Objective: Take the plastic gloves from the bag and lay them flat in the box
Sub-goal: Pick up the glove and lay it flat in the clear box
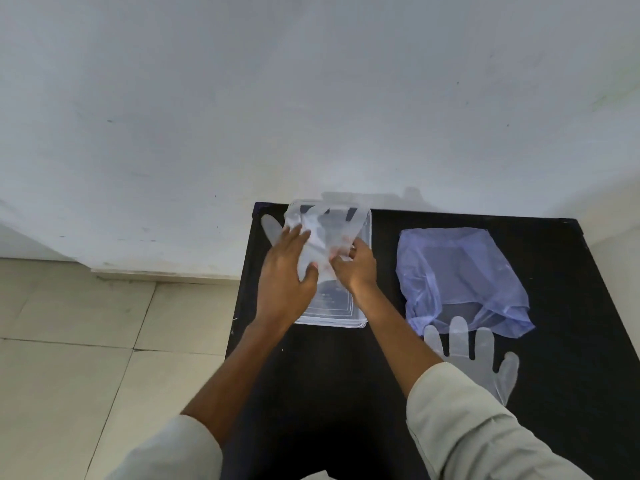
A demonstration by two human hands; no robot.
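Where the black tabletop meets the white wall, a pale blue plastic bag lies flattened at about three o'clock from the clear box. At five o'clock from the box, touching the bag's near edge, one clear glove lies flat. In the box, a crumpled glove sits under both hands: the left hand presses it with fingers spread apart, while the right hand has its grip pinched together on the plastic. Another glove's finger pokes out at the box's ten o'clock.
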